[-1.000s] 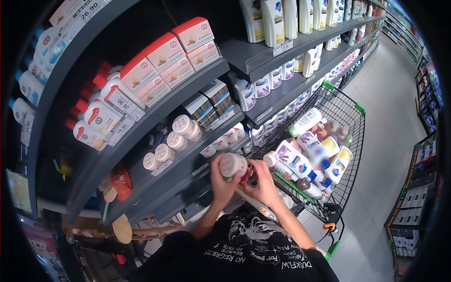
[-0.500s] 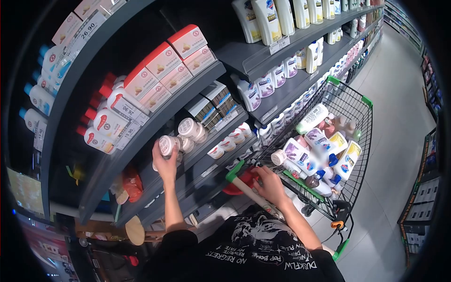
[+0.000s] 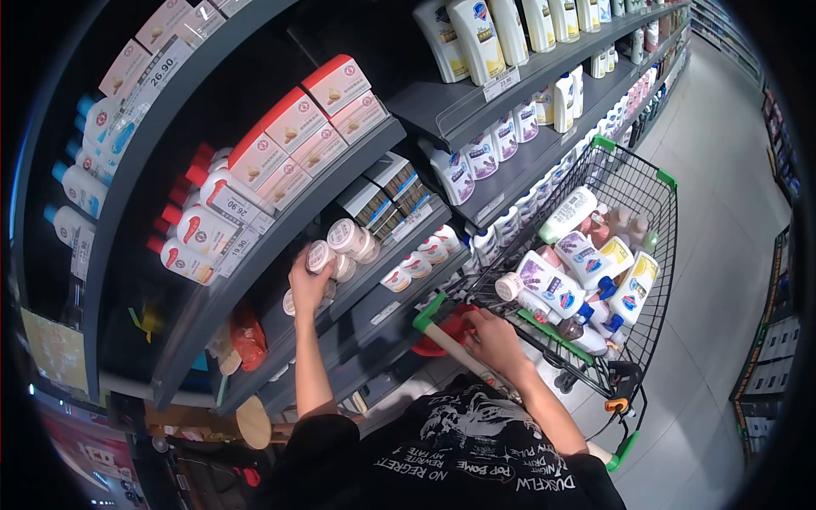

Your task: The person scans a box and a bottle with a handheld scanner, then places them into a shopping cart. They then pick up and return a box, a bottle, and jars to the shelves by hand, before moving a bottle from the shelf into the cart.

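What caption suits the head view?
Left hand on a pale jar; right hand by the handle of a loaded shopping cart.

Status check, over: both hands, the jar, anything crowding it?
Left hand around a pale jar at the shelf. Right hand at the cart handle, grip unclear. Neighbouring jars crowd close beside.

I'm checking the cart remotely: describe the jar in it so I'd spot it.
Find the black wire cart beside the shelves. At its near left corner, beside a lavender-print bottle, sits a pale round jar. Its squat shape sets it apart from the taller bottles.
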`<state>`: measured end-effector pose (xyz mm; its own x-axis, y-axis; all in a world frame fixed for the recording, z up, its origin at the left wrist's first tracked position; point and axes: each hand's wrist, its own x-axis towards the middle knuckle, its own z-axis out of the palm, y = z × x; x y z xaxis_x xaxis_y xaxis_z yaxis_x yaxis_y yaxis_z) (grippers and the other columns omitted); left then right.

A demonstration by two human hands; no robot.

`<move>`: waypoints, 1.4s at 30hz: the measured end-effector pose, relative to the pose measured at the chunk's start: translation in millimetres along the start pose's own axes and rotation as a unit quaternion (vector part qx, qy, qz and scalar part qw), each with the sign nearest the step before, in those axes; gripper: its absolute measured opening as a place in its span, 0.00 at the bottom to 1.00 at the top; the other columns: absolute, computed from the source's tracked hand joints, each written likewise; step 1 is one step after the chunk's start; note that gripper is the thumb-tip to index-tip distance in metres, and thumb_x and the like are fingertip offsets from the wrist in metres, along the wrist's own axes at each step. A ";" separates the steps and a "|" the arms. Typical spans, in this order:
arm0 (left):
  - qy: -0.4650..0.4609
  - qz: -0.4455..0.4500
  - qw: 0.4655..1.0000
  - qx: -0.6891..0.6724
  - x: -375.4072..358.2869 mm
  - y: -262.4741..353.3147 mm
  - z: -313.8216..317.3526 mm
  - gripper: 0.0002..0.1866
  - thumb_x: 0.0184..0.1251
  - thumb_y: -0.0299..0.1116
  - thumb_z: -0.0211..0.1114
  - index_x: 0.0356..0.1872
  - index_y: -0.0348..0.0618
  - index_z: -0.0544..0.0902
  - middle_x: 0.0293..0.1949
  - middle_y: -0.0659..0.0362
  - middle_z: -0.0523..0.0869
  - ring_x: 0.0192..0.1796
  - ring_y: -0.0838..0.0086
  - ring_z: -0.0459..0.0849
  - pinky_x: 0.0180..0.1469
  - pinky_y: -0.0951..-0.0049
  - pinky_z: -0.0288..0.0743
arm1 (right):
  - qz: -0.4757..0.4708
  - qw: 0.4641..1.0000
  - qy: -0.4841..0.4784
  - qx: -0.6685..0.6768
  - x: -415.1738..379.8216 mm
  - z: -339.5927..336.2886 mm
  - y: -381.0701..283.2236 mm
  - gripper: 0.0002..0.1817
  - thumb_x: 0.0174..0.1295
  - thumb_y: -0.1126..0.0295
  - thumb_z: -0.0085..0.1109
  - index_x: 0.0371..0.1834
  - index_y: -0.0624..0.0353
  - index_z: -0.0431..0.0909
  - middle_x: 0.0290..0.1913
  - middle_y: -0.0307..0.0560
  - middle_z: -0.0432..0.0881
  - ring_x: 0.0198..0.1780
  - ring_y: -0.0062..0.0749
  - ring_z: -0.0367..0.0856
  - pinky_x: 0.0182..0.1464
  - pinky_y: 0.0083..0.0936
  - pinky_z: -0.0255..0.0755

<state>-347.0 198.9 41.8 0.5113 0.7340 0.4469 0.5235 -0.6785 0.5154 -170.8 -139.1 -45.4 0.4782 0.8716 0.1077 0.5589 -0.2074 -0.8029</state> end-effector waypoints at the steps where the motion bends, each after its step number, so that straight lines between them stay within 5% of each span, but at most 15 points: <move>1: -0.012 -0.016 0.999 -0.028 0.5 -1.2 0.6 0.34 0.52 0.37 0.74 0.58 0.27 0.77 0.56 0.40 0.82 0.57 0.56 0.83 0.61 0.64 0.73 | 0.002 1.000 -0.003 -0.007 0.2 0.6 0.5 0.17 0.58 0.70 0.60 0.51 0.60 0.77 0.42 0.56 0.81 0.42 0.54 0.83 0.45 0.43 0.76; 11: -0.002 -0.021 0.994 -0.105 -5.3 -7.3 5.2 0.38 0.52 0.37 0.76 0.64 0.29 0.73 0.53 0.42 0.83 0.56 0.58 0.83 0.61 0.64 0.73 | 0.002 0.999 -0.020 -0.029 -0.7 -0.4 -2.9 0.16 0.58 0.70 0.57 0.50 0.62 0.75 0.43 0.58 0.80 0.43 0.56 0.83 0.45 0.46 0.78; 13: 0.115 0.074 0.987 0.083 -12.8 9.9 3.2 0.34 0.52 0.32 0.73 0.62 0.32 0.74 0.47 0.47 0.84 0.51 0.58 0.83 0.60 0.65 0.73 | 0.006 0.999 -0.023 -0.027 -0.7 -1.6 -2.3 0.16 0.58 0.70 0.57 0.50 0.62 0.75 0.43 0.58 0.80 0.43 0.56 0.82 0.46 0.46 0.78; 14: 0.114 0.073 0.987 0.083 -16.7 20.6 5.0 0.34 0.52 0.32 0.73 0.62 0.32 0.74 0.47 0.47 0.84 0.51 0.58 0.83 0.60 0.65 0.73 | 0.009 0.999 -0.026 -0.025 -0.8 -2.2 -2.3 0.16 0.58 0.70 0.57 0.49 0.62 0.75 0.43 0.58 0.80 0.43 0.56 0.82 0.46 0.46 0.78; 16: 0.271 0.089 0.958 -0.016 -26.7 46.2 11.7 0.21 0.52 0.24 0.67 0.51 0.34 0.80 0.40 0.52 0.83 0.46 0.61 0.82 0.56 0.66 0.73 | 0.020 0.999 -0.032 -0.029 -0.6 -7.0 -6.4 0.16 0.58 0.70 0.57 0.49 0.62 0.75 0.44 0.58 0.80 0.44 0.57 0.82 0.46 0.46 0.78; 20: 0.217 0.049 0.967 -0.125 -58.0 94.1 39.7 0.07 0.53 0.17 0.57 0.32 0.36 0.80 0.34 0.54 0.82 0.39 0.65 0.81 0.44 0.70 0.73 | 0.034 0.999 -0.013 -0.015 -0.5 -4.7 -1.5 0.16 0.58 0.70 0.59 0.49 0.62 0.75 0.45 0.60 0.80 0.45 0.58 0.82 0.46 0.47 0.77; 22: 0.134 0.148 0.965 -0.168 -74.9 115.6 61.9 0.07 0.53 0.15 0.57 0.30 0.37 0.81 0.30 0.53 0.83 0.32 0.64 0.82 0.36 0.72 0.74 | 0.039 0.999 -0.011 -0.032 -0.7 -5.6 0.3 0.17 0.56 0.72 0.61 0.50 0.61 0.75 0.44 0.58 0.80 0.44 0.57 0.82 0.46 0.46 0.77; 24: 0.029 0.154 0.964 -0.213 -102.1 130.9 86.9 0.07 0.50 0.14 0.61 0.26 0.37 0.82 0.28 0.53 0.83 0.31 0.62 0.84 0.35 0.68 0.77 | 0.030 0.999 0.009 -0.037 1.3 -6.5 3.8 0.19 0.53 0.76 0.63 0.50 0.61 0.76 0.42 0.57 0.81 0.42 0.55 0.82 0.44 0.43 0.76; 27: -0.100 0.132 0.949 -0.267 -145.4 142.4 118.6 0.06 0.49 0.17 0.62 0.26 0.41 0.81 0.27 0.56 0.82 0.31 0.60 0.84 0.34 0.65 0.77 | 0.024 0.998 0.062 -0.022 4.1 -12.7 12.1 0.18 0.53 0.77 0.63 0.50 0.62 0.77 0.40 0.58 0.81 0.41 0.53 0.83 0.43 0.40 0.77; 29: -0.143 0.191 0.960 -0.145 -164.8 140.4 130.8 0.04 0.50 0.22 0.63 0.27 0.45 0.81 0.26 0.59 0.81 0.32 0.60 0.84 0.32 0.62 0.76 | 0.068 0.995 0.077 0.002 8.2 -25.1 9.9 0.17 0.53 0.78 0.64 0.48 0.65 0.79 0.33 0.56 0.82 0.36 0.46 0.84 0.41 0.35 0.78; 33: -0.162 0.112 0.969 -0.149 -159.4 145.8 131.8 0.07 0.50 0.27 0.65 0.31 0.51 0.82 0.28 0.61 0.81 0.32 0.61 0.84 0.31 0.60 0.76 | 0.108 0.989 0.105 -0.012 21.1 -29.9 45.6 0.18 0.52 0.78 0.63 0.49 0.66 0.79 0.35 0.55 0.84 0.34 0.40 0.85 0.40 0.32 0.79; 37: -0.132 0.150 0.971 -0.133 -161.2 141.4 131.4 0.07 0.49 0.24 0.64 0.30 0.49 0.82 0.27 0.61 0.82 0.29 0.61 0.84 0.31 0.61 0.78 | 0.121 0.989 -0.019 -0.084 51.9 -40.6 64.7 0.19 0.50 0.74 0.65 0.48 0.65 0.79 0.34 0.56 0.86 0.37 0.46 0.87 0.43 0.36 0.79; 39: -0.139 0.137 0.972 -0.129 -161.3 140.6 131.4 0.06 0.50 0.25 0.63 0.30 0.50 0.82 0.28 0.62 0.83 0.30 0.60 0.84 0.32 0.59 0.78 | 0.100 0.973 -0.090 -0.188 73.3 -34.3 89.7 0.27 0.48 0.73 0.68 0.55 0.60 0.76 0.42 0.59 0.84 0.42 0.53 0.85 0.48 0.39 0.79; 42: -0.151 0.122 0.972 -0.130 -160.2 141.9 126.5 0.06 0.51 0.26 0.63 0.30 0.50 0.82 0.29 0.62 0.83 0.32 0.60 0.84 0.32 0.57 0.77 | 0.046 0.919 -0.213 -0.328 93.8 -20.4 113.3 0.33 0.47 0.72 0.69 0.61 0.55 0.71 0.53 0.56 0.80 0.52 0.50 0.83 0.52 0.40 0.79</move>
<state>-268.4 -18.6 -49.1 0.7958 0.4838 0.3643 0.1919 -0.7720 0.6060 -48.8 -89.9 -114.3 0.3139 0.9027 -0.2943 0.8846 -0.3906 -0.2548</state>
